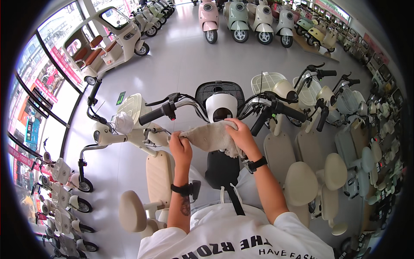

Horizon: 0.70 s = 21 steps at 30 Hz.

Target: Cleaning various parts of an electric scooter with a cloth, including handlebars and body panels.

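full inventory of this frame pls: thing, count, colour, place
cloth: 1, beige, held over the handlebar centre
scooter in front: 1, white with black handlebar grips and black front basket, centre
parked scooters: many, cream and pale green, rows left and right
scooters at the back: several, pink, green, cream, top
enclosed three-wheeler: 1, cream with brown seats, upper left
windows: along the left wall
left hand: grips the cloth's left end, black wristband
right hand: presses the cloth, black watch
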{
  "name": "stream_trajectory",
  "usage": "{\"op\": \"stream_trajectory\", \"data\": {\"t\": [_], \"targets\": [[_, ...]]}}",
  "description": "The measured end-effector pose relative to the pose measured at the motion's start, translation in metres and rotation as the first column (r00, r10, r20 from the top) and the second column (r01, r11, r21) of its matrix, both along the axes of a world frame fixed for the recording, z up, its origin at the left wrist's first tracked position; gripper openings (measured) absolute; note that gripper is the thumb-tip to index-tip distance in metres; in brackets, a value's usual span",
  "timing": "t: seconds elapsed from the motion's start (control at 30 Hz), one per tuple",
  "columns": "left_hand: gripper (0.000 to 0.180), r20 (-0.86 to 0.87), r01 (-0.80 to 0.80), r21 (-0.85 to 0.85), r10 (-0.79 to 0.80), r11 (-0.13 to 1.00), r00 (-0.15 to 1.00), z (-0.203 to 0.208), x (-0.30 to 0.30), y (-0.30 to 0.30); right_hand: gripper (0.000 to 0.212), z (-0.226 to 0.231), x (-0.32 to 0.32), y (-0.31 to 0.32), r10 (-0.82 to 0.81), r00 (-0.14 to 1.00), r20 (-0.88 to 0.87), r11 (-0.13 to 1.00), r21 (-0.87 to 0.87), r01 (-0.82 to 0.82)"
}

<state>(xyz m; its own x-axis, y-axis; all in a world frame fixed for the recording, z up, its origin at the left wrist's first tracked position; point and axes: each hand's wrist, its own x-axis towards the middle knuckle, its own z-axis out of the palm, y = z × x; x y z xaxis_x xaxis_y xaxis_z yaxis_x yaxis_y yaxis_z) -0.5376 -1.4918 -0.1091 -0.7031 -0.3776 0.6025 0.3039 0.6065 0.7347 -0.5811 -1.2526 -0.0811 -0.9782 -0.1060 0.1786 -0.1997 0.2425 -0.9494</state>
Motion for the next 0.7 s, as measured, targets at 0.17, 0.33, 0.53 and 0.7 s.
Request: {"op": "stream_trajectory", "data": {"t": [0.17, 0.33, 0.53, 0.7], "targets": [[0.02, 0.389, 0.069, 0.303, -0.189, 0.95, 0.901, -0.062, 0.05, 0.061, 0.036, -0.019, 0.046, -0.005, -0.152, 0.962, 0.226, 0.799, -0.545, 0.255], [0.021, 0.312, 0.136, 0.403, -0.276, 0.905, 0.909, -0.041, -0.001, 0.067, 0.05, 0.008, 0.006, -0.024, -0.191, 0.952, -0.237, 0.979, -0.112, 0.169], [0.024, 0.372, 0.193, 0.296, -0.299, 0.936, 0.879, -0.053, -0.066, 0.078, 0.071, -0.031, -0.09, -0.05, 0.077, 0.783, -0.617, 0.701, 0.592, 0.397], [0.031, 0.269, 0.319, 0.467, -0.476, 0.825, 0.837, -0.069, -0.074, 0.123, 0.077, -0.026, -0.116, -0.046, 0.165, 0.775, -0.61, 0.618, 0.676, 0.401]]}}
